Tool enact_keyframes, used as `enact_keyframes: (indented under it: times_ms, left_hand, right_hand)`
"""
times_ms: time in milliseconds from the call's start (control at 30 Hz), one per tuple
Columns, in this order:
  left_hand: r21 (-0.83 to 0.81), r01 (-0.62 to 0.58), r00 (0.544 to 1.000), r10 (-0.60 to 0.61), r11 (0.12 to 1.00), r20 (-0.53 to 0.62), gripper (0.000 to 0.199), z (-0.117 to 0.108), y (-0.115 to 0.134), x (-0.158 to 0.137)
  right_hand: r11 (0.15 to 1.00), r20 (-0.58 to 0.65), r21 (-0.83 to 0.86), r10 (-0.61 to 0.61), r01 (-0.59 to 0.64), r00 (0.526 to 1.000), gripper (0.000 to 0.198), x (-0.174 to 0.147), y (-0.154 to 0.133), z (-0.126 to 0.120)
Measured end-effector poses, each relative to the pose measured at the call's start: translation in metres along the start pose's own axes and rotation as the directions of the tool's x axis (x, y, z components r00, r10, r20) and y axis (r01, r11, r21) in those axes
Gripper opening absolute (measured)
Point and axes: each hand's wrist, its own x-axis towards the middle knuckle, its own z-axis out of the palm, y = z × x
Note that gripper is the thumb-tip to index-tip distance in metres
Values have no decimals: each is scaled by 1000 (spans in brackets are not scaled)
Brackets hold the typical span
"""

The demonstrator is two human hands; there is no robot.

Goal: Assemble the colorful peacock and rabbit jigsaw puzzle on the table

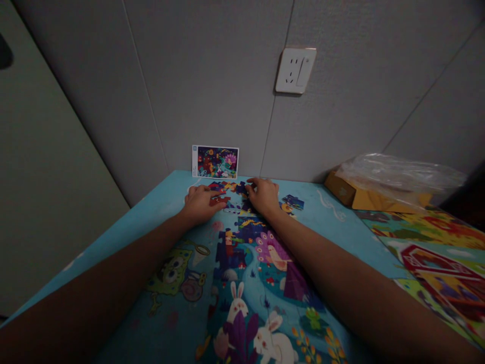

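Presently: left hand (200,203) flat on loose puzzle pieces (223,194) at far edge of surface (113,237); right hand (263,196) pinching one; left grip open. Risk: forearms sweeping assembled puzzle (261,283), dislodging joints; dim light, misfit.

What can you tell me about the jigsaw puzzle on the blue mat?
The puzzle lies flat on the blue mat, partly assembled from flat, card-like pieces. The joined part shows white rabbits, a frog, a peacock and flowers in purple and blue. Its far end is ragged and unfinished. There the left hand and right hand rest on pieces, with a few loose pieces lying beside the right hand.
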Motion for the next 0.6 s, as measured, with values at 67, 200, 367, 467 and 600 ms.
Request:
enact_keyframes:
  times_ms: [67, 200, 367, 467, 600]
  left_hand:
    - [-19, -63, 998, 63, 998, -15, 59, 1, 1, -1]
    - [-41, -183, 981, 186, 982, 60, 57, 0, 6, -5]
    - [-94, -180, 979, 188, 979, 80, 46, -2, 7, -4]
    - [-159, -189, 981, 194, 969, 16, 43, -1, 7, -2]
    - [-376, -208, 976, 169, 903, -134, 27, -4, 10, -3]
  right_hand:
    - [1000, -46, -4, -28, 28, 999, 35, -1, -1, 0]
    - [983, -14, 10, -181, 181, 983, 29, -6, -4, -3]
    - [897, 224, 83, -442, 435, 868, 33, -10, -8, -5]
    - [873, 222, 112, -488, 475, 844, 33, -9, -6, -3]
    - [848, 131, 144, -527, 510, 840, 25, -8, -5, 0]
